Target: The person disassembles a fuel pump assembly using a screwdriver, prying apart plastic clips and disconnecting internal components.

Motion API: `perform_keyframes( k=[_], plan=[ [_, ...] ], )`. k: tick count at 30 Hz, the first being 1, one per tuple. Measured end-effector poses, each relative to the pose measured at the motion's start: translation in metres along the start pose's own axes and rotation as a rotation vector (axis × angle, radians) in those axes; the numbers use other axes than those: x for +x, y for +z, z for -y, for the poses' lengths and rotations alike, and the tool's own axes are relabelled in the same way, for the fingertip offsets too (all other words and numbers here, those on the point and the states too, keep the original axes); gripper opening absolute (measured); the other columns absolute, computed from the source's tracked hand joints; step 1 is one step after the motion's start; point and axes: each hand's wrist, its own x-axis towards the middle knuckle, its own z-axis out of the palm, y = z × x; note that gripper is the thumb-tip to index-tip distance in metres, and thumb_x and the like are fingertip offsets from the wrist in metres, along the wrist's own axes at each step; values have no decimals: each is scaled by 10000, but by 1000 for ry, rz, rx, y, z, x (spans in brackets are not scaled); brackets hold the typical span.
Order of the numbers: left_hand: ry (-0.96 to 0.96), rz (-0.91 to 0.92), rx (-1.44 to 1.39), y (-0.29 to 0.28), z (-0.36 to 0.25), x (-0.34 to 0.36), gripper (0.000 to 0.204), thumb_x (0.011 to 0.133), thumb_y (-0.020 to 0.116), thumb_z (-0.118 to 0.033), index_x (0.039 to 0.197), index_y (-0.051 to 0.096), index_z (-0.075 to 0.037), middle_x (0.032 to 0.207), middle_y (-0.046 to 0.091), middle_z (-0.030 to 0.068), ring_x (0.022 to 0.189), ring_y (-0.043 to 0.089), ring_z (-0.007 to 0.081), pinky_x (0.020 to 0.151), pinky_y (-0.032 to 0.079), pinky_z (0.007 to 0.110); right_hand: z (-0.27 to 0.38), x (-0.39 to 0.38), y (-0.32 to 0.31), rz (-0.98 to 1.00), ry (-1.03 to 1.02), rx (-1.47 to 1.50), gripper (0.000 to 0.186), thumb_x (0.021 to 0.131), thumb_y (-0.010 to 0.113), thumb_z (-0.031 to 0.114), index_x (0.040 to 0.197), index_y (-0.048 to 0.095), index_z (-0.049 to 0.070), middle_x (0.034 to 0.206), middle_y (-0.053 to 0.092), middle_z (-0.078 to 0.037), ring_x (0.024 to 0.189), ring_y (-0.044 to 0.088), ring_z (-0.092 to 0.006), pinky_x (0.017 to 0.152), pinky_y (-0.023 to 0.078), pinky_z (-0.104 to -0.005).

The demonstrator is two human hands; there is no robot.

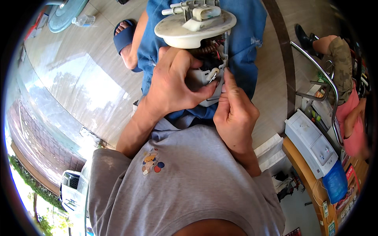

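Note:
A fuel pump module (197, 29) rests upright between my thighs, its round off-white flange on top. Below the flange are a coil spring (226, 42), a ribbed brown hose, red wires and a grey plastic housing (204, 80). My left hand (169, 80) is wrapped round the housing from the left, with the thumb across its near side. Next to that thumb sits a small white fitting with a metal piece (213, 74). My right hand (236, 106) pinches the housing's right edge, below the spring. Its curled fingers partly hide what they grip.
A person in a pink top (348, 106) and camouflage shorts sits at the far right, by a curved metal chair frame (334, 92). A wooden desk (296, 157) bears a white drawer unit (311, 139) and a blue bag (335, 181). A plastic bottle (84, 20) lies at the upper left.

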Motion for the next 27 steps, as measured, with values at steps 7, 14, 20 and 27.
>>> perform_keyframes(
  k=[7,14,20,27],
  plan=[
    [93,-4,45,-7,1,-5,497,580,940,-276,941,658,-81,902,645,74,852,591,290,805,432,386,-2,1,-21,99,5,75,541,828,670,-63,1357,624,39,763,640,-94,606,669,-246,545,537,-366],
    [78,4,19,-8,-1,-4,507,594,946,-303,970,676,-95,928,669,44,856,623,265,837,438,365,-2,-5,-17,100,32,53,518,836,669,-66,1341,646,48,741,636,-93,587,656,-233,541,526,-356],
    [-5,79,-140,-16,5,-5,496,617,952,-247,997,683,-76,945,686,49,904,661,260,855,482,352,-6,2,-20,52,51,179,434,852,679,-60,1277,683,26,717,613,-81,520,591,-189,502,478,-313],
    [-2,99,-160,-17,7,-3,479,618,952,-244,979,684,-78,933,684,46,894,665,256,833,494,343,-3,6,-33,89,111,171,403,849,663,-68,1243,689,13,702,583,-66,496,540,-146,482,438,-287]
  ],
)
